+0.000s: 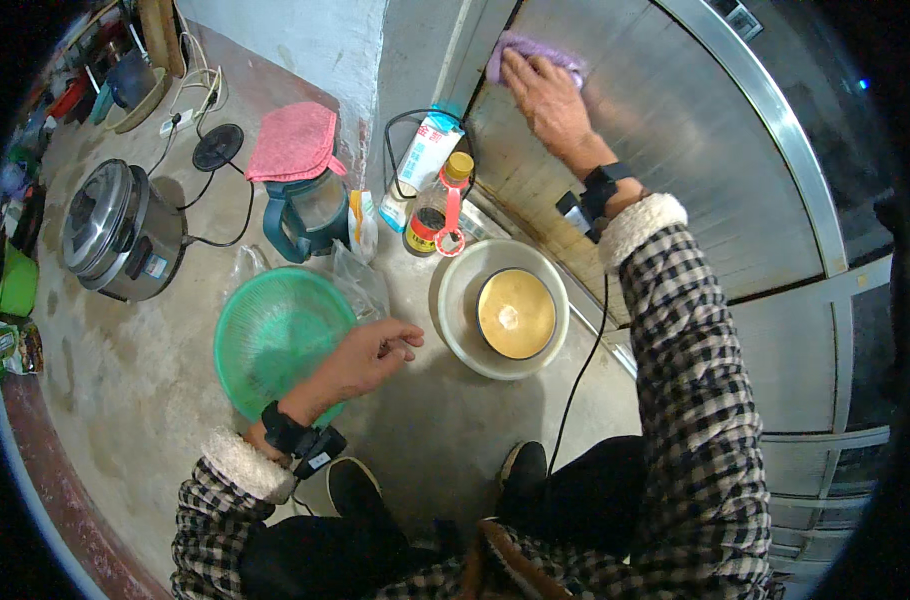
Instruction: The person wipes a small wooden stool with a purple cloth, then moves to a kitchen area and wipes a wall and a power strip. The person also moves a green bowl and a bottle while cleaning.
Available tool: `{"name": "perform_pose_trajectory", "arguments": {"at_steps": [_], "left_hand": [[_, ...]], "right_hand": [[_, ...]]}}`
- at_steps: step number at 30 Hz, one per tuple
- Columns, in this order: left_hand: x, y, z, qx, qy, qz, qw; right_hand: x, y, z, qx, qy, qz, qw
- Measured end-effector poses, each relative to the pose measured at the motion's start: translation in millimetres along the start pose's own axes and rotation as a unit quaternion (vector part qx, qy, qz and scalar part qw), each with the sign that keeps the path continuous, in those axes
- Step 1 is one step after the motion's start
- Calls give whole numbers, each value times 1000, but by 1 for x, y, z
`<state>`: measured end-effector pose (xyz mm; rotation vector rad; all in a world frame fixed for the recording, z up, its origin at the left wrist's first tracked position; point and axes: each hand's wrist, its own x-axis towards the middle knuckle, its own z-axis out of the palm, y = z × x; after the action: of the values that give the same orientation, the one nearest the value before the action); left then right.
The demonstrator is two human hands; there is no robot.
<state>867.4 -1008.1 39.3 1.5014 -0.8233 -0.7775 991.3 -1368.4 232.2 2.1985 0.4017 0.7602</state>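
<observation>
My right hand (549, 101) presses a folded purple cloth (534, 56) flat against the metal door panel (650, 127) at the upper right. With fingers loosely bent and nothing in them, my left hand (372, 356) hovers over the right edge of a green plastic colander (275, 330). To the right of that hand, a yellow-lined bowl (516, 311) sits inside a pale plastic basin (455, 315) on the floor. Behind the basin stands a bottle with a yellow cap (459, 166), beside a white and blue packet (429, 154). Both wrists wear black straps with small devices.
An electric pressure cooker (125, 229) stands at the left. A blue-handled pitcher (312, 214) has a pink cloth (294, 141) over its top. Black cables run by the cooker, and one hangs from my right wrist. A clear plastic bag (359, 281) lies behind the colander.
</observation>
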Motion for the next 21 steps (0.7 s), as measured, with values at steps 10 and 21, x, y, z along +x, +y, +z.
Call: {"name": "perform_pose_trajectory", "arguments": {"at_steps": [10, 21], "left_hand": [[-4, 15, 20, -2, -74, -48, 996], [10, 16, 37, 73, -93, 14, 993]], "right_hand": [[-64, -96, 70, 113, -101, -24, 988], [-80, -35, 24, 70, -12, 87, 994]]}}
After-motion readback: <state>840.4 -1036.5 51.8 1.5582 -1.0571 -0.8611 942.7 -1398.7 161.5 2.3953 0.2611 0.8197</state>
